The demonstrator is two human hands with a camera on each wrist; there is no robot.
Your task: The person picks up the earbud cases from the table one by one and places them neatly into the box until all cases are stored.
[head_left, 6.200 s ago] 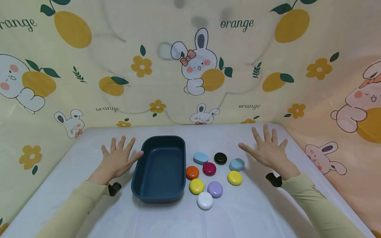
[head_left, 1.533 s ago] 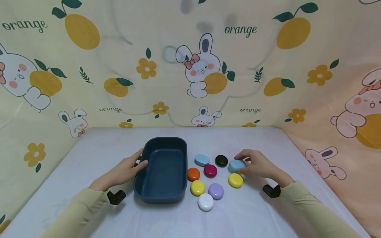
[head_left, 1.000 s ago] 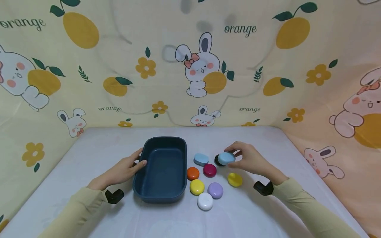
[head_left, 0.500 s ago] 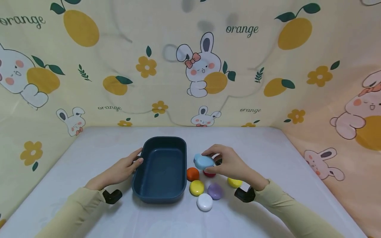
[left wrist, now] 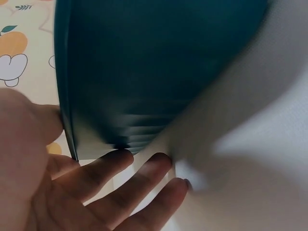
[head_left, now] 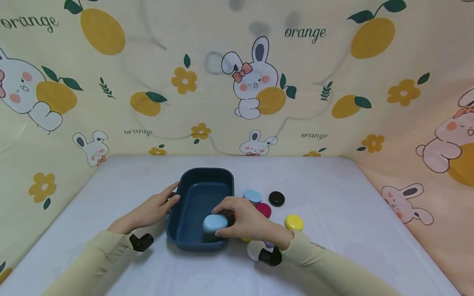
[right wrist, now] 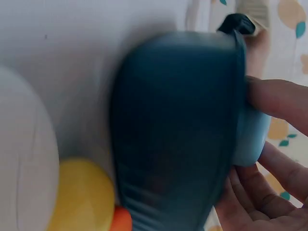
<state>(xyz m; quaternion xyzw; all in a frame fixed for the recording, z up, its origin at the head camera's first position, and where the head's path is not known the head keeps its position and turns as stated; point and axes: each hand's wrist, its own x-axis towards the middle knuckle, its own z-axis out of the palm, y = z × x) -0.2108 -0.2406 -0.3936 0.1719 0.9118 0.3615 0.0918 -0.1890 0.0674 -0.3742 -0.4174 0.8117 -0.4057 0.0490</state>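
Note:
A light blue, pebble-like rounded piece (head_left: 214, 223) is pinched between the thumb and fingers of my right hand (head_left: 246, 218), over the near right part of the dark blue rectangular box (head_left: 201, 191). In the right wrist view, that light blue piece (right wrist: 252, 137) shows partly behind the rim of the box (right wrist: 173, 96). My left hand (head_left: 146, 213) holds the box by its left side. The left wrist view has its thumb at the rim and its fingers (left wrist: 156, 166) against the outer wall (left wrist: 144, 57).
Right of the box lie another light blue piece (head_left: 252, 196), a black one (head_left: 276, 199), a crimson one (head_left: 264, 209) and a yellow one (head_left: 294, 223). My right hand and wrist partly cover several more, including a white piece (head_left: 254, 250). A printed cloth (head_left: 207, 98) hangs behind the table.
My right hand took hold of the light blue piece at the right, lifted it and carried it left, past the other pieces, to above the box. Earlier spread open, my left hand moved onto the box's side.

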